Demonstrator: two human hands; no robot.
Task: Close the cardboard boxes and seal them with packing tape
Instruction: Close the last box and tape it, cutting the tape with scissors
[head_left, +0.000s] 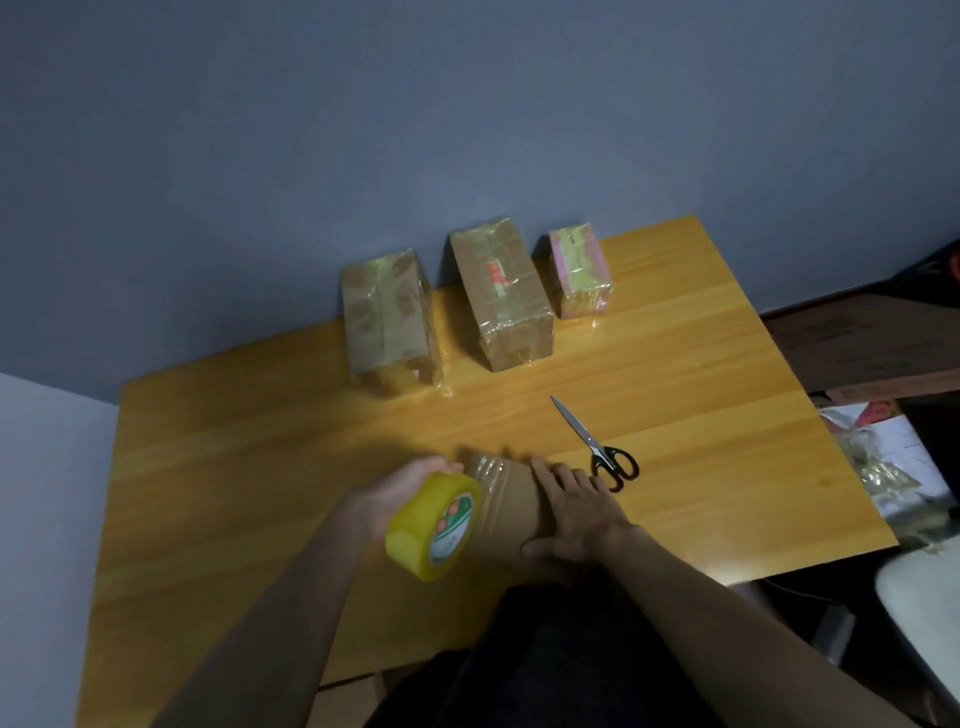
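Note:
A brown cardboard box (511, 512) lies near the table's front edge, with clear tape strips across its far end. My right hand (574, 512) rests flat on the box's right side, fingers straight. My left hand (402, 491) grips a yellow roll of packing tape (434, 527) just left of the box, held above the table. Three taped boxes stand at the back: a brown one (389, 317), a taller brown one (504, 296), and a small pink and yellow one (579, 270).
Black-handled scissors (597, 447) lie on the wooden table (234, 441) just right of the box, blades pointing away. A large cardboard carton (872, 343) and plastic bags (883, 467) sit off the right edge. A white chair (924, 597) stands at the lower right.

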